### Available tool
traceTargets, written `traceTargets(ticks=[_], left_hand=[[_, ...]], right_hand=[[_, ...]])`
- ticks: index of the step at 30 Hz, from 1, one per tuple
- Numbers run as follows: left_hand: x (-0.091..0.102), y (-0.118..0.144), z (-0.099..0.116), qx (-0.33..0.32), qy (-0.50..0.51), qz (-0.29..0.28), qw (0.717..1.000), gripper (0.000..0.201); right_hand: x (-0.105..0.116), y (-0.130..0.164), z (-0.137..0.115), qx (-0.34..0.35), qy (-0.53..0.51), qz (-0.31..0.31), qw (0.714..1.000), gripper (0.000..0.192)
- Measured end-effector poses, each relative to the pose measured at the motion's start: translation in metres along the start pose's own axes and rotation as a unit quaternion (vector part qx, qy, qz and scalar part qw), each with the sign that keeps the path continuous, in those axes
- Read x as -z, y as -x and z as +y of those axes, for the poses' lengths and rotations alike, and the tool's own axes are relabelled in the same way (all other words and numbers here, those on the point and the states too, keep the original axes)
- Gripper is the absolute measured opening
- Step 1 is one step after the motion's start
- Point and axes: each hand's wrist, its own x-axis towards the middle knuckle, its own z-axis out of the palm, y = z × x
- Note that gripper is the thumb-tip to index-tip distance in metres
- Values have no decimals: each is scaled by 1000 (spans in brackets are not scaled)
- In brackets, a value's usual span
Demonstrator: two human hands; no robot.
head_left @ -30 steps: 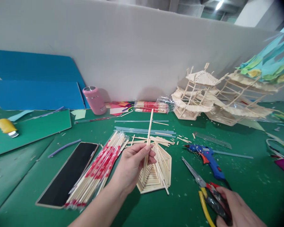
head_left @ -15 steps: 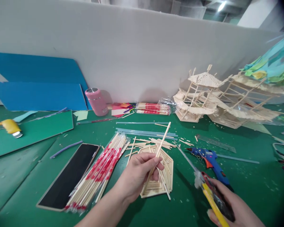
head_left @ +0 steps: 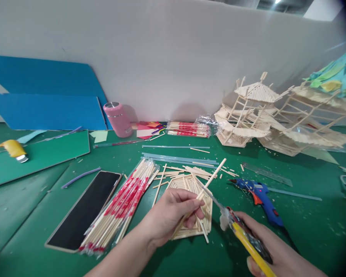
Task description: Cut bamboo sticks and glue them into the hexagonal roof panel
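My left hand (head_left: 180, 213) pinches a thin wooden stick (head_left: 216, 175) between thumb and fingers, its free end slanting up to the right. My right hand (head_left: 272, 244) is closed around a cutting tool (head_left: 248, 242) with a yellow and dark handle, a whitish lump at its neck and a long thin blade. The blade's tip reaches the stick just above my left fingertips; whether it bites in cannot be made out. Under my left hand lies a many-sided panel of glued sticks (head_left: 207, 215), partly hidden by the hand. Loose cut sticks (head_left: 175, 172) lie behind it.
A blue glue gun (head_left: 261, 198) lies to the right. Packed sticks (head_left: 123, 204) and a phone (head_left: 85, 211) lie left. Glue sticks (head_left: 178, 158), a pink flask (head_left: 118, 120) and stick-built pavilions (head_left: 248, 119) stand or lie farther back. A yellow cutter (head_left: 13, 149) lies far left.
My right hand has brought the cutting tool leftward, so its blade now meets the stick. The stick in my left hand has tipped further to the right. The view has shifted slightly.
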Motion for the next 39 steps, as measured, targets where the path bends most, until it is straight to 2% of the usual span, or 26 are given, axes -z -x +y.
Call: traceTargets(ticks=[5, 10, 15, 19, 24, 29, 33, 35, 39], left_hand=[[0, 0, 0, 14, -2, -1, 1000, 18], [4, -2, -3, 16, -25, -6, 1000, 21], [5, -3, -3, 24, -58, -9, 998, 23], [5, -3, -3, 21, -66, -16, 997, 23], [4, -4, -5, 19, -65, -11, 998, 23], [4, -4, -6, 23, -80, -6, 997, 25], [1, -2, -5, 23, -106, -18, 994, 27], [-1, -1, -4, 22, -116, -26, 993, 28], [-3, 2, -1, 18, -132, -41, 990, 29]], right_hand=[[-1, -2, -7, 17, 13, 2, 1000, 53], [-3, -1, -10, -52, 47, -31, 997, 63], [-2, 0, -9, -108, 10, -74, 991, 69], [-2, 1, -4, -80, -28, -57, 995, 60], [-1, -1, -3, -100, -57, -67, 991, 61], [3, -3, -6, -46, 30, -66, 996, 50], [3, -2, -1, -43, 108, -27, 993, 59], [0, -1, 4, -20, 97, -9, 995, 61], [-6, -1, 12, 15, 47, 7, 999, 53]])
